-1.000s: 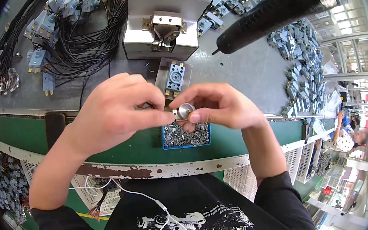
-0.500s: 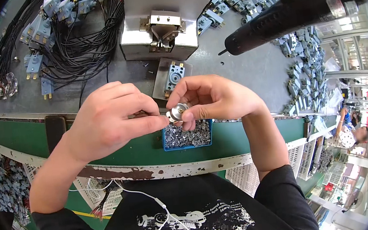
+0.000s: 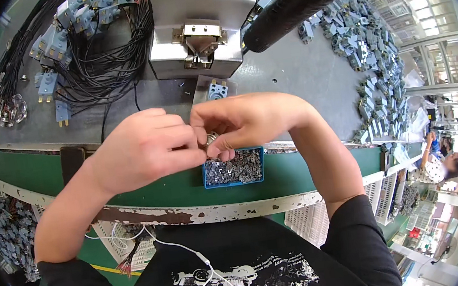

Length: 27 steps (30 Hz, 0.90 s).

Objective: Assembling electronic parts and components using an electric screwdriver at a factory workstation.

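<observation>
Both of my hands meet in front of me over the near edge of the bench. My right hand [image 3: 257, 118] is closed around a small round metal part [image 3: 211, 139], which shows only partly between thumb and fingers. Against its left side press the closed fingertips of my left hand [image 3: 148, 150]; whatever they pinch is hidden. Just beyond the hands, a grey-blue switch-like block [image 3: 217, 90] with brass terminals lies on a small metal plate, partly covered by my right hand. Below the hands sits a blue tray [image 3: 235, 184] of small metal pieces.
A metal fixture [image 3: 200, 10] stands at the back, with a black power screwdriver [image 3: 304, 7] hanging to its right. Grey-blue blocks [image 3: 363, 54] pile up at right; black cables [image 3: 110, 66] lie at left. A dark phone-like object [image 3: 73, 165] rests by my left forearm.
My hands have drawn closer together, and the right has shifted left, covering more of the round metal part and the block. The hanging screwdriver has swung left toward the fixture.
</observation>
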Tool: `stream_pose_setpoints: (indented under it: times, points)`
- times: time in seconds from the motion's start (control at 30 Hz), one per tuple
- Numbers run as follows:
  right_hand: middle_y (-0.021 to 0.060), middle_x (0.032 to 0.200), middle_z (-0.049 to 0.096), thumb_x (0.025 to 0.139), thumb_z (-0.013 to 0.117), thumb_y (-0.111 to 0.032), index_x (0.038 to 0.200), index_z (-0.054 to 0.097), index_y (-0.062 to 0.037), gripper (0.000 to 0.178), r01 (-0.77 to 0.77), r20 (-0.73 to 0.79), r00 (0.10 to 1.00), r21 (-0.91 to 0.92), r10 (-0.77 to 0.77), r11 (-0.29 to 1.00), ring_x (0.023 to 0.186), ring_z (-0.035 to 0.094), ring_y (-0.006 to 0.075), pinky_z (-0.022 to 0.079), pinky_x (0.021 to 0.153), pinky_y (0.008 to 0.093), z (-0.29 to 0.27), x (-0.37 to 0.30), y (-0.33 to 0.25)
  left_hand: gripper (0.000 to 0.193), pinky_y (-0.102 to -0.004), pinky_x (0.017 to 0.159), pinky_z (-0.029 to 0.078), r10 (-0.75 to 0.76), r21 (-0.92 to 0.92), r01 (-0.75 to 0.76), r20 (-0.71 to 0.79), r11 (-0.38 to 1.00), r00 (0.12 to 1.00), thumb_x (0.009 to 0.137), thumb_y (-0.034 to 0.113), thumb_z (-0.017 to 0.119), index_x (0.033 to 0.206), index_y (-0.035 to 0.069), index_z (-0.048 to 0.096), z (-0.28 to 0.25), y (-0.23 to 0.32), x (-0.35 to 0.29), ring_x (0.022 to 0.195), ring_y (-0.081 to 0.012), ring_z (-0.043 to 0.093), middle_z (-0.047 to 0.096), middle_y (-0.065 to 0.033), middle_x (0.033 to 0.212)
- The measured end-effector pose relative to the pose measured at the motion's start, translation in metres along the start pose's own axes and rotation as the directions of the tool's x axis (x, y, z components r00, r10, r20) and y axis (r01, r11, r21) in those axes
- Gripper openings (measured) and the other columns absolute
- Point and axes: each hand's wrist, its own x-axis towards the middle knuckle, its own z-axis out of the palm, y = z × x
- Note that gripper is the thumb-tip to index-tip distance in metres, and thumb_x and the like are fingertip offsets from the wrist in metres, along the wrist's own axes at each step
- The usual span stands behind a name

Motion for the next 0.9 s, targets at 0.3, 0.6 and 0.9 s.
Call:
stream_pose_setpoints:
  times: [0.3,0.6,0.9]
  points:
    - [0.0213,0.149,0.051,0.080,0.084,-0.010,0.149,0.045,-0.0040,0.079,-0.292,-0.750,0.527,-0.601,-0.399,0.744,0.131,0.056,0.0403,0.050,0.106,0.0436,0.059,-0.025,0.049,0.024,-0.0354,0.068,0.049,-0.212,-0.087,0.202,-0.122,0.976,0.970,0.077,0.012,0.082,0.099,0.011,0.072,0.009,0.016,-0.006,0.077,-0.0208,0.066,0.069,-0.0013,0.087]
    - [0.0198,0.134,0.065,0.089,0.076,-0.004,0.142,0.053,-0.0010,0.057,-0.157,-0.701,0.528,-0.635,-0.479,0.757,0.111,0.071,0.0319,0.058,0.092,0.0385,0.047,-0.041,0.027,0.025,-0.0372,0.071,0.054,-0.460,-0.152,0.435,-0.245,0.888,0.854,0.080,0.011,0.082,0.104,0.006,0.074,-0.006,0.001,0.022,0.078,-0.0287,0.067,0.071,-0.0091,0.087]
    - [0.0312,0.133,0.058,0.101,0.059,-0.006,0.154,0.027,0.0015,0.062,0.060,-0.381,-0.398,-0.918,-0.834,0.391,0.122,0.061,0.0341,0.053,0.100,0.0481,-0.001,-0.064,-0.047,0.016,-0.0411,0.073,0.055,-0.464,-0.046,0.461,-0.096,0.886,0.881,0.085,0.018,0.078,0.098,0.008,0.077,0.013,-0.020,0.036,0.082,-0.0273,0.067,0.069,-0.0067,0.082]
